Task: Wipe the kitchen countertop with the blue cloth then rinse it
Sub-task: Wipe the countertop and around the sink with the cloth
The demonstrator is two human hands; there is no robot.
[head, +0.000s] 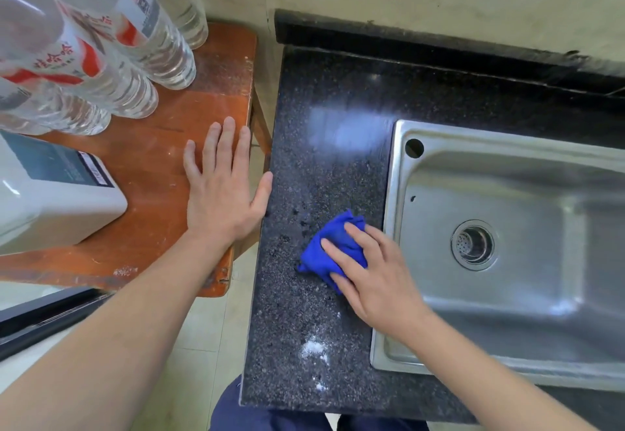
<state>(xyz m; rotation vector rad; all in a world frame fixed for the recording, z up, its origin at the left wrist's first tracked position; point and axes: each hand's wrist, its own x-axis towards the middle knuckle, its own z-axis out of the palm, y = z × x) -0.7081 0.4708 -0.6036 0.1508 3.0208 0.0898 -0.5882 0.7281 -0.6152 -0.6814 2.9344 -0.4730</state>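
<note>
Blue cloth (333, 248) bunched under your right hand (375, 271), fingers laid straight over it and pressing it onto the speckled granite countertop (297, 312), just beside the steel sink's (392, 194) left rim. Your left hand (223, 190) lies flat and relaxed on the wooden table (152, 167), holding nothing, thumb touching the counter's edge. You're mid-wipe, I'd say. A white powdery patch (314, 349) near the front edge looks unwiped, and the back strip is yet to do. The rinse hasn't begun: the cloth is on the counter, not in the sink, and no tap is in view.
</note>
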